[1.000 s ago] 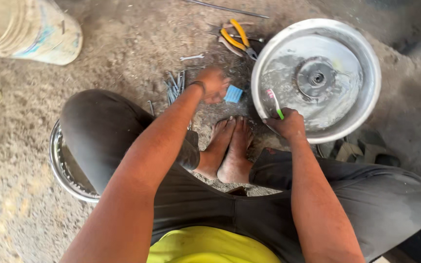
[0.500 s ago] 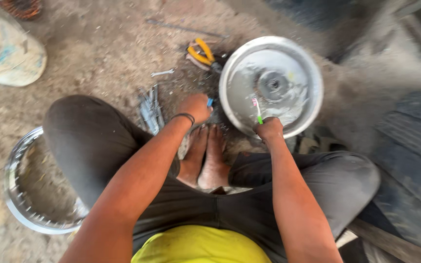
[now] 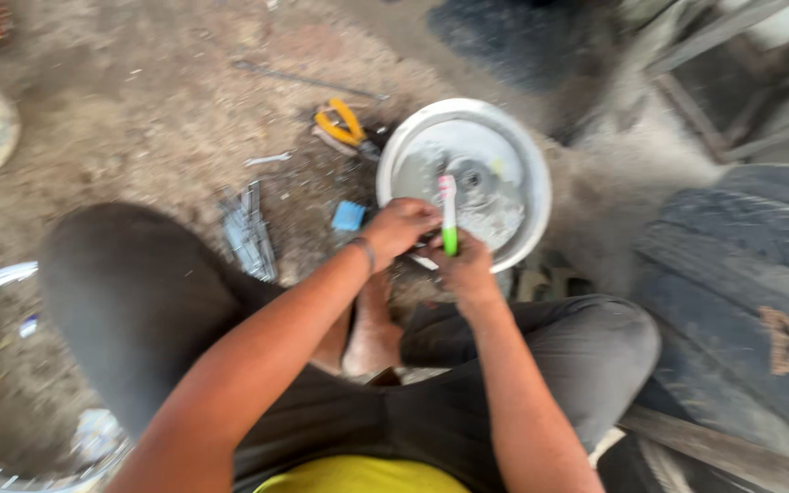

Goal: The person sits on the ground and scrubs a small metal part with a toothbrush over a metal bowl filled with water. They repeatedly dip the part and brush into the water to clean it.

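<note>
A green and pink toothbrush (image 3: 449, 215) stands nearly upright over the near edge of the round metal basin (image 3: 524, 151) on the dirt ground. The right hand (image 3: 464, 267) is closed around its green lower end, so the bristle end points up and away. The left hand (image 3: 401, 226) is just beside it at the basin's rim; whether it grips something, I cannot tell. Nearby lie a small blue block (image 3: 349, 215), yellow-handled pliers (image 3: 341, 124) and a bundle of grey metal pieces (image 3: 248, 233).
</note>
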